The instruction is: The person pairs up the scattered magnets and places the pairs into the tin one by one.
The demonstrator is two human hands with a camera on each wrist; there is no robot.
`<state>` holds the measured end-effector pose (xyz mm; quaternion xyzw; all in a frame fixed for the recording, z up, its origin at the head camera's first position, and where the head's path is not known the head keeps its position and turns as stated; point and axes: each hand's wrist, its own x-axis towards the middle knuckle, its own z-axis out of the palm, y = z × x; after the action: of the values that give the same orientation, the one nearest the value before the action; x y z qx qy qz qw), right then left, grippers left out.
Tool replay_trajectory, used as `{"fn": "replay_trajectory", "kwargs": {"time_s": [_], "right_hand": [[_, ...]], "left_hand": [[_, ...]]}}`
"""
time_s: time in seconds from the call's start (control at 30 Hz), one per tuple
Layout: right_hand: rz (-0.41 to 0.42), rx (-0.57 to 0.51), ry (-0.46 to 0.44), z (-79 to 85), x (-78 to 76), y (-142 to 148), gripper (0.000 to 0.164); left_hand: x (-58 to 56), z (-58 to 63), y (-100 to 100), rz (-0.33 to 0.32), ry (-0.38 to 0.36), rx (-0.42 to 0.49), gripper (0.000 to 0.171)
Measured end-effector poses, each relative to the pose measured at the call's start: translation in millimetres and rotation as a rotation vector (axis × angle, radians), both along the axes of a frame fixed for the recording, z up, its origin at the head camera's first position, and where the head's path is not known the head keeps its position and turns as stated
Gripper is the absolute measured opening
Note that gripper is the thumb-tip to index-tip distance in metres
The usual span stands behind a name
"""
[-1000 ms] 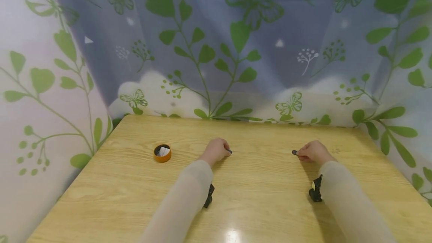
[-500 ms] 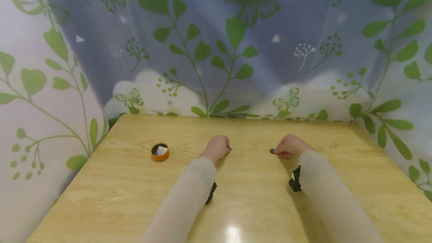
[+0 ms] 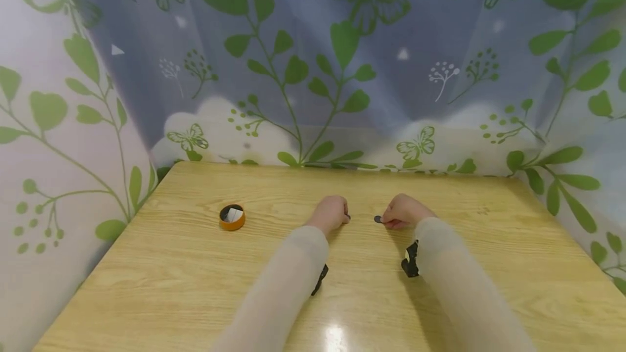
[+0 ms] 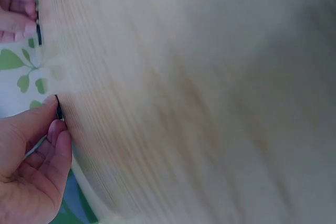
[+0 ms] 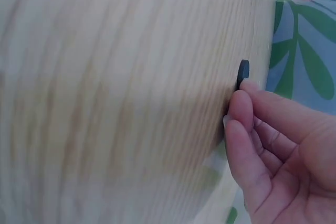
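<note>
Edge grips
Left hand (image 3: pixel 331 213) pinched left disc (image 4: pixel 58 108); right hand (image 3: pixel 404 212) pinched right disc (image 5: pixel 243 73) near its edge, probably for fine control.

You have a pale yellow, wood-grained worktop (image 3: pixel 274 319); it looks smooth and semi-gloss — the head view catches a bright reflection on it. The blue-and-white hanging with green leaf prints (image 3: pixel 391 96) looks like thin matt cloth, softly creased. Your long cream sleeves (image 3: pixel 279 287) are matt cloth too. The dark grey, flat round disc in your right grip (image 5: pixel 283 140) (image 5: pixel 243 71) looks smooth and matt, but you can't tell whether it is plastic or metal. The small round orange container (image 3: pixel 232 225) looks like smooth plastic — the white flat squares inside (image 3: pixel 236 214) could be paper or plastic.
</note>
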<state>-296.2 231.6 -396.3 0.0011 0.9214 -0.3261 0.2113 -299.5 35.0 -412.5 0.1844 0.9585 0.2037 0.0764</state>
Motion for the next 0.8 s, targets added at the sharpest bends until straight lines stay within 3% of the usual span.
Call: {"fn": "replay_trajectory", "kwargs": {"time_s": [0.43, 0.67, 0.8], "right_hand": [[-0.036, -0.032, -0.004, -5.0, 3.1, -7.9, 0.015], [-0.01, -0.034, -0.034, -18.2, -11.6, -0.8, 0.014], [-0.016, -0.064, -0.026, -14.6, -6.7, -3.2, 0.013]], "left_hand": [[3.4, -1.5, 27.2, 0.0, -0.059, 0.062, 0.012], [3.8, -0.4, 31.4, -0.079, 0.029, 0.01, 0.007], [4.7, -0.6, 36.7, -0.122, 0.065, -0.019, 0.006]]}}
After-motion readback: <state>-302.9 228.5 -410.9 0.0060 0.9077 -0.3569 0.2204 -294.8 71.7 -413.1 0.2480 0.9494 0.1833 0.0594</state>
